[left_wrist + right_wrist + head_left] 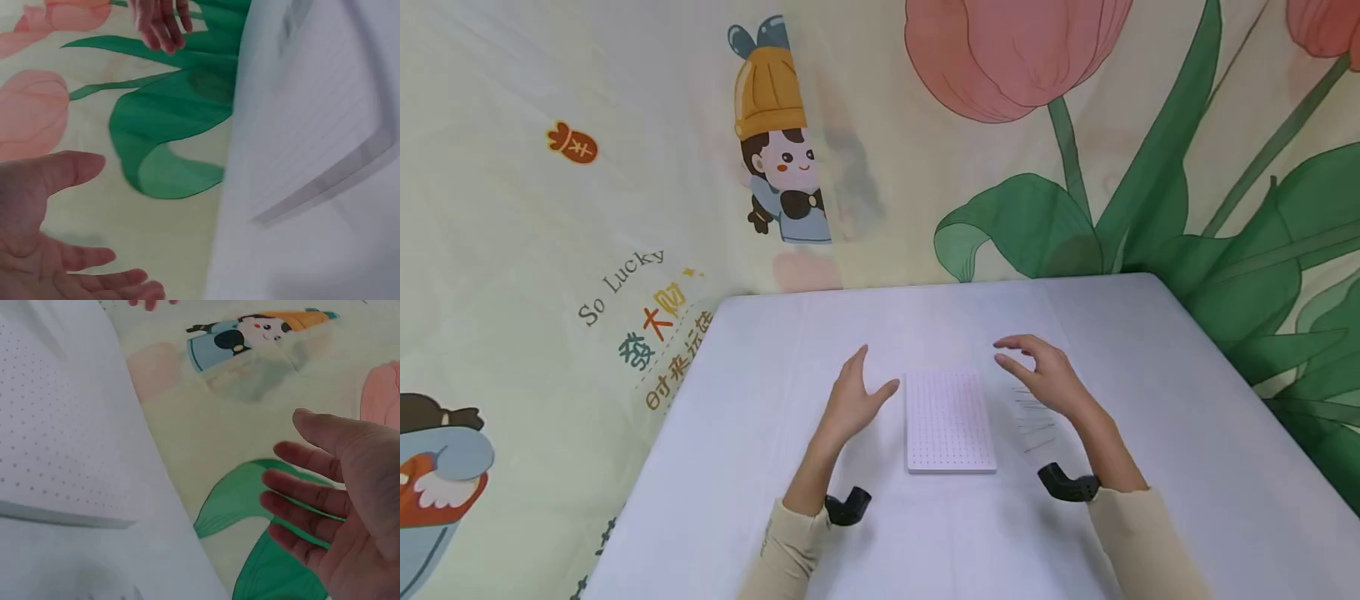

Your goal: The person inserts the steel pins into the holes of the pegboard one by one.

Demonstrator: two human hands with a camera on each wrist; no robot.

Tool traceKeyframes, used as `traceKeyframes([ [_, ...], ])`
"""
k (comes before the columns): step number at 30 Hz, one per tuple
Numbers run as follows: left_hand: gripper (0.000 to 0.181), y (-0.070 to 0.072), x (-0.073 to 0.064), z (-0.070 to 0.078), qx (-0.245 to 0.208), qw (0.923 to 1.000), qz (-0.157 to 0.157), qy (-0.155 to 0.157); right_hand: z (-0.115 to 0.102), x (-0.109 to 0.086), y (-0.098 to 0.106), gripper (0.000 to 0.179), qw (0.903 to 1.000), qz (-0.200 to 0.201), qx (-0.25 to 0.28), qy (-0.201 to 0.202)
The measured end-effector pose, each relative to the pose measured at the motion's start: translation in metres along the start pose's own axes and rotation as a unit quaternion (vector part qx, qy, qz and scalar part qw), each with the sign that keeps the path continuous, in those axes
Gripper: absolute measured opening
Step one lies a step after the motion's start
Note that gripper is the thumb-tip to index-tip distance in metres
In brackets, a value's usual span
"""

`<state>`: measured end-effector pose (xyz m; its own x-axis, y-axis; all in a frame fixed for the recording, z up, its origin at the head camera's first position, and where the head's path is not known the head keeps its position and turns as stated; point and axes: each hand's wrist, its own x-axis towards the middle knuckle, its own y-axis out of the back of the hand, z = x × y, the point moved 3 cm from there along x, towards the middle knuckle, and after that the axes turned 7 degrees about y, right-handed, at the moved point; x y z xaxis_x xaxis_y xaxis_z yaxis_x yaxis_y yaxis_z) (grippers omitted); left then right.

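A white board (pixel 950 425) dotted with rows of small holes lies flat on the white-covered table. Just to its right, several thin, needle-like pieces (pixel 1034 423) lie in a loose column. My left hand (pixel 852 402) is raised beside the board's left edge, thumb and fingers spread apart and holding nothing. On the other side my right hand (pixel 1047 377) hovers above the thin pieces, its fingers gently bent and nothing between them. In the right wrist view the palm (pixel 369 506) is bare, and the pegboard-like surface shows at the left.
A white cloth (pixel 775 375) covers the table. Behind it hangs a curtain (pixel 880 167) printed with tulips, leaves and cartoon figures. Each wrist carries a black camera mount, one on the left (pixel 848 506) and one on the right (pixel 1067 483).
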<state>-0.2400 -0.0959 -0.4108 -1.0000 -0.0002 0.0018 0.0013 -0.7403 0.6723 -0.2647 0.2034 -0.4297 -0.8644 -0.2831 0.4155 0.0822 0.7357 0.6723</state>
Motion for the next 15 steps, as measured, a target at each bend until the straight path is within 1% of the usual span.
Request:
traceKeyframes([
  [1,0.078,-0.007,-0.005,-0.004,-0.032,0.9995,-0.001,0.006,0.020,-0.010,-0.004,0.034,0.9998,0.019,0.003,-0.005],
  [3,0.077,-0.021,-0.014,-0.014,-0.090,0.9959,-0.005,0.006,0.057,-0.031,-0.013,0.025,0.9985,0.051,0.000,-0.021],
  [5,0.082,-0.036,-0.020,-0.024,-0.149,0.9885,-0.023,-0.001,0.085,-0.051,-0.018,0.020,0.9969,0.069,-0.002,-0.038],
  [6,0.086,-0.043,-0.022,-0.028,-0.179,0.9831,-0.037,-0.007,0.091,-0.060,-0.019,0.019,0.9964,0.072,0.000,-0.046],
  [8,0.096,-0.056,-0.025,-0.037,-0.223,0.9723,-0.069,-0.015,0.086,-0.076,-0.015,0.021,0.9952,0.069,0.017,-0.067],
  [11,0.107,-0.071,-0.031,-0.048,-0.280,0.9530,-0.114,-0.018,0.068,-0.093,-0.009,0.022,0.9935,0.046,0.059,-0.086],
  [13,0.110,-0.074,-0.035,-0.049,-0.299,0.9448,-0.132,-0.022,0.058,-0.100,-0.007,0.022,0.9915,0.026,0.075,-0.103],
  [15,0.111,-0.075,-0.038,-0.047,-0.311,0.9385,-0.147,-0.029,0.056,-0.104,-0.008,0.020,0.9908,0.007,0.074,-0.113],
])
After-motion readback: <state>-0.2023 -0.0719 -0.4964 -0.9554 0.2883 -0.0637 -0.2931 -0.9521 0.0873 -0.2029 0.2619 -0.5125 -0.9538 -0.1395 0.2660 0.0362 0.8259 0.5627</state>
